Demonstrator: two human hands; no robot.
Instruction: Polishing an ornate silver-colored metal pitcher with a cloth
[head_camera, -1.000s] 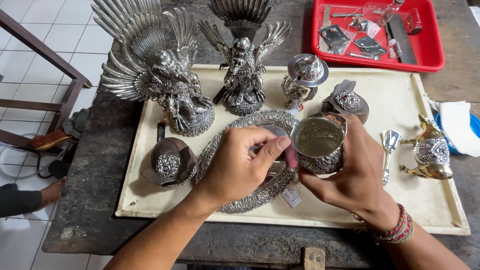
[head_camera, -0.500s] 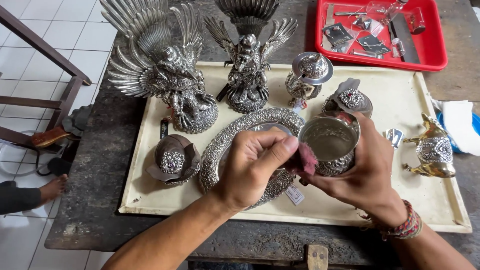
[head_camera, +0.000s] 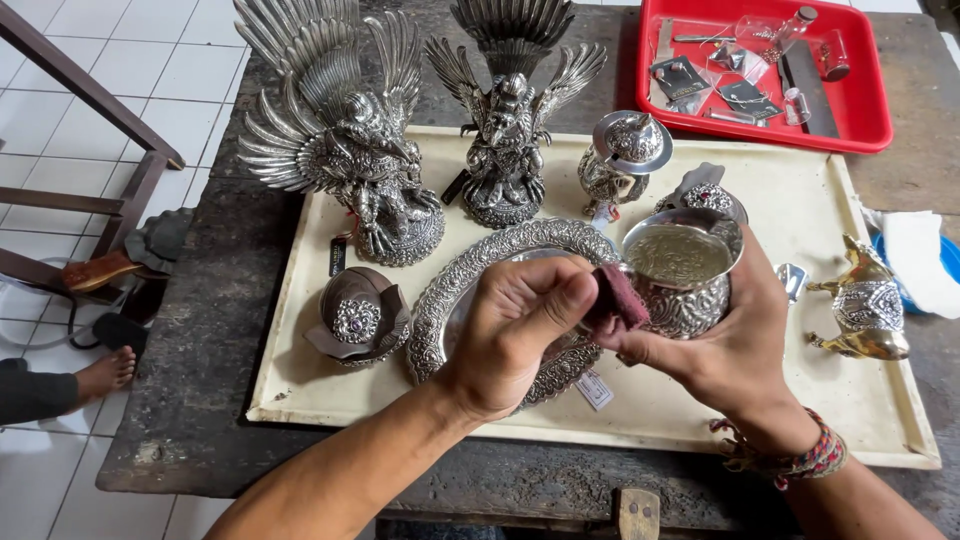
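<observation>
Rubbing has shifted: the left hand (head_camera: 515, 335), pinching a maroon cloth pad (head_camera: 617, 298), moved from the rim to the near-left side of the embossed silver bowl (head_camera: 683, 270), which the right hand (head_camera: 735, 345) grips. Below, a cream tray (head_camera: 700, 400) on a dark worktable (head_camera: 200, 330); tiled floor left.

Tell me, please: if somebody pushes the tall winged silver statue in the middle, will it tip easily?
The winged statue probably tips more easily than the flat oval platter: it stands tall on a small round base. Its thin spread feathers look fragile, and it likely feels heavy.
</observation>
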